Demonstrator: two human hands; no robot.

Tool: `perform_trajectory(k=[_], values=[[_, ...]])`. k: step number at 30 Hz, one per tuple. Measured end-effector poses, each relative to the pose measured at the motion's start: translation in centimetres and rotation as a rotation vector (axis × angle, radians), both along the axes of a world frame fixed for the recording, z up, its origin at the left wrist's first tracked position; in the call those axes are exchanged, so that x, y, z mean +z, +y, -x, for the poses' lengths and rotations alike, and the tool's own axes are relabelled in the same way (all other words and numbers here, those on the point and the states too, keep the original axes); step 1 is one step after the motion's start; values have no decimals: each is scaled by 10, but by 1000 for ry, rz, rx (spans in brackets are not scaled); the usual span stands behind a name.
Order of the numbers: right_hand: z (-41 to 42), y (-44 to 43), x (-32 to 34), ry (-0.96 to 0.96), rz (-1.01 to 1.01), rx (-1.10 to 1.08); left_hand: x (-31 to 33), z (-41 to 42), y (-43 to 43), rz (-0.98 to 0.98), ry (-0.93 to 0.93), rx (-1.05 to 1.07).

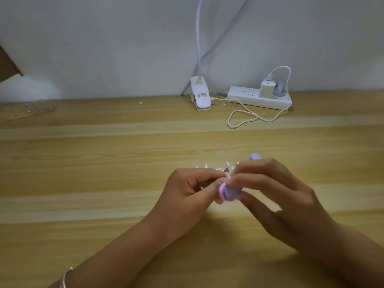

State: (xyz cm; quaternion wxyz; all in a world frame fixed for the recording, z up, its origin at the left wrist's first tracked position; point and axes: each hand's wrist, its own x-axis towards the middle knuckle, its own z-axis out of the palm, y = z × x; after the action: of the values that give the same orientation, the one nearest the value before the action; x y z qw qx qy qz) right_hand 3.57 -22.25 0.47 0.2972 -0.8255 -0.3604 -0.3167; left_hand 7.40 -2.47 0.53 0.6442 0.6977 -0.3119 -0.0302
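Holds both hands close together just above the wooden table (124, 163), low in the middle of the view. Curls the left hand (191, 188), with thumb and forefinger pinching a thin white bit (228, 174) that is too blurred to name. Wraps the right hand (276, 190) over a small purple piece (229, 193) from above, gripping it between thumb and forefinger, with the other fingers loosely spread beneath. Turns the pink-banded end of that piece toward the left thumb, touching it. Shows a second purple tip (255, 156) behind the right knuckles; cannot tell whether joined to the first. Wears a thin bangle (66, 277) on the left wrist.

Just beyond the fingers, leaves some clear glinting bits (207, 166) on the wood. Farther back, against the wall (104, 48), keeps a white clip lamp (200, 96) beside a white power strip (245, 96), with a charger (266, 90) plugged in and a looping white cable (243, 119) between them.
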Motion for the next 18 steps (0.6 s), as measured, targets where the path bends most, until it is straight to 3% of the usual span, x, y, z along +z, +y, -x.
perform_trajectory(k=[5,11,14,18], values=[[-9,-15,3,9,16,-130,3,1,-1,8,69,-13],[-7,-9,-5,-34,91,-108,3,1,1,-48,155,-25],[-13,-18,1,-4,16,-168,4,1,1,-35,204,-32],[-2,-4,-6,-49,65,-64,5,2,0,-56,183,-99]])
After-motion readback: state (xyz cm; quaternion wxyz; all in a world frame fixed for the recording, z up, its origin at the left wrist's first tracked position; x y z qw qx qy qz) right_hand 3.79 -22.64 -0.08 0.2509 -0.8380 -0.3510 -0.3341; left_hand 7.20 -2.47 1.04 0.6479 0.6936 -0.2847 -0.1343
